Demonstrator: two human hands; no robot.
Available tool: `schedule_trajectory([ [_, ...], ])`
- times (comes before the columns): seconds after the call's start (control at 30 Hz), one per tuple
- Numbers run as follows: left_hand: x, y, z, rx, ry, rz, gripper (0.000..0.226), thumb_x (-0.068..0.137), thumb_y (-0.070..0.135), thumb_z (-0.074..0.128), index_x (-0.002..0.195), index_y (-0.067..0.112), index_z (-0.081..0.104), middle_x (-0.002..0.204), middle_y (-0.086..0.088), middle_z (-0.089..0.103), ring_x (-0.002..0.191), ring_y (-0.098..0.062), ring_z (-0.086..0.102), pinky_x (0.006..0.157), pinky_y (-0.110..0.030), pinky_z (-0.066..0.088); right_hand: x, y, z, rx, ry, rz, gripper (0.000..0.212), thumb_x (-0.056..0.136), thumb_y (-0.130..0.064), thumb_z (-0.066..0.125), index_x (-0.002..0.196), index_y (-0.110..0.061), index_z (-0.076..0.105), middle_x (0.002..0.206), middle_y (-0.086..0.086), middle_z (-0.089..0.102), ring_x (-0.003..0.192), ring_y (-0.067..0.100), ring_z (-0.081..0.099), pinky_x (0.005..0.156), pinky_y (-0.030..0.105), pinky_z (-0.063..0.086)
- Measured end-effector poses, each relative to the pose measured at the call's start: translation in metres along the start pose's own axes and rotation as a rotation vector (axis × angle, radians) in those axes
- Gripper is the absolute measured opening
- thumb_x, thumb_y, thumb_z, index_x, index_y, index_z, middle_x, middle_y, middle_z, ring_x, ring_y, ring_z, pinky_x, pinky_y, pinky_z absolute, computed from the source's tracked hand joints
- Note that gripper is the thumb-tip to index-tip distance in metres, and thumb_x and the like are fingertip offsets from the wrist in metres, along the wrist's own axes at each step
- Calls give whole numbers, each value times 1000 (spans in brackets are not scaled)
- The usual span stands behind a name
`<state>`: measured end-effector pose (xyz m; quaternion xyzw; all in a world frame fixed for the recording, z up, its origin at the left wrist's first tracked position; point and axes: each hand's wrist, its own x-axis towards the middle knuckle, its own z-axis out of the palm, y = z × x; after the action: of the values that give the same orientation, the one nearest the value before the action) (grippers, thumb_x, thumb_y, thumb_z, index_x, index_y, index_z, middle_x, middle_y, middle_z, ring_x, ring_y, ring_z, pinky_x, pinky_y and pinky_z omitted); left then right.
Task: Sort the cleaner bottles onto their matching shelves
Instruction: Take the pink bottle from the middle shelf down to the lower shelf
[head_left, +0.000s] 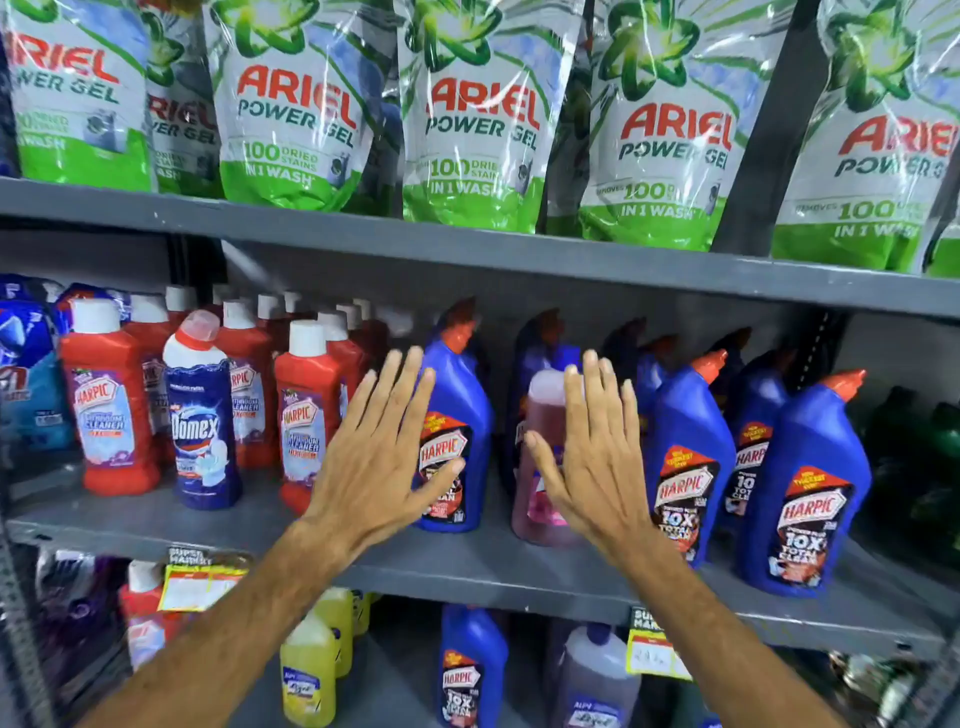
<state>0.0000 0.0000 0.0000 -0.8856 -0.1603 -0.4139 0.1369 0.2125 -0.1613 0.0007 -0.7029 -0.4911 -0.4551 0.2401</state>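
Note:
On the middle shelf (467, 566) stand red Harpic bathroom cleaner bottles (106, 400) at the left, with a blue-and-white Domex bottle (200, 415) among them. Blue Harpic bottles (810, 488) fill the right half. A pink bottle (540, 452) stands between blue ones, partly hidden behind my right hand (592, 457). My left hand (379, 452) is spread flat in front of a blue Harpic bottle (457, 410). Both hands are open, fingers apart, holding nothing.
Ariel Power Gel pouches (291, 114) line the top shelf. On the lower shelf are yellow bottles (309, 670), a blue Harpic bottle (470, 670), a purplish bottle (597, 675) and a red bottle (145, 608). Dark green bottles (924, 467) stand at far right.

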Motion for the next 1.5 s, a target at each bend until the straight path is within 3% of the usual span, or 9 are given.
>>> schedule_trajectory([
  [0.23,-86,-2,71,-59,-307,-198,106,98,79,32,165,0,12,176,-16,6,164,-25,1,131,-41,9,-58,-3,43,538,-69,515,97,102,-42,62,166,-5,0,177,11,-1,165,23,2,133,46,10],
  [0.33,-99,-2,82,-90,-450,-270,117,92,90,17,164,-1,14,175,-17,7,163,-26,5,132,-37,7,-57,-2,49,741,-124,723,100,96,-48,69,166,-11,9,174,12,23,159,23,30,128,46,29],
  [0.4,-99,-1,84,-97,-523,-305,127,84,96,3,164,-1,15,175,-18,9,163,-27,8,131,-37,7,-57,2,50,868,-115,771,89,93,-44,75,161,-16,26,153,7,54,132,10,62,110,32,51],
  [0.53,-94,-2,83,-46,-590,-312,138,73,99,-14,164,2,24,174,-16,20,161,-25,19,132,-36,10,-55,15,50,943,-187,846,68,86,-41,84,143,-22,51,122,-7,74,100,-2,73,94,29,59],
  [0.63,-95,-2,82,-29,-585,-312,125,82,95,0,164,3,25,174,-15,23,160,-25,23,131,-37,13,-55,22,50,1074,-249,903,59,81,-42,88,128,-22,60,114,-3,78,102,11,77,90,34,62],
  [0.87,-94,-2,82,-11,-610,-296,120,85,92,3,164,4,24,174,-14,23,161,-23,22,131,-36,14,-49,27,46,1131,-271,939,54,83,-11,86,129,-9,56,110,5,75,88,10,75,71,18,60],
  [1.2,-123,20,69,-31,-449,-249,108,97,84,16,156,-2,42,165,-20,39,156,-29,33,132,-35,10,-69,3,3,939,-135,918,76,56,-44,98,116,-30,54,108,-1,76,96,19,77,88,51,64],
  [1.33,-147,39,58,-85,-313,-135,98,101,74,33,160,-3,30,171,-20,24,161,-31,20,130,-41,10,-88,-11,-30,932,-123,913,73,65,-22,100,121,-21,54,109,-1,77,97,19,78,90,51,64],
  [1.5,-177,60,55,-171,-258,-25,97,98,66,50,163,-1,22,175,-17,15,162,-31,14,127,-50,22,-111,-28,-71,914,-113,918,71,64,-21,100,119,-27,56,104,-6,78,92,16,79,87,48,64],
])
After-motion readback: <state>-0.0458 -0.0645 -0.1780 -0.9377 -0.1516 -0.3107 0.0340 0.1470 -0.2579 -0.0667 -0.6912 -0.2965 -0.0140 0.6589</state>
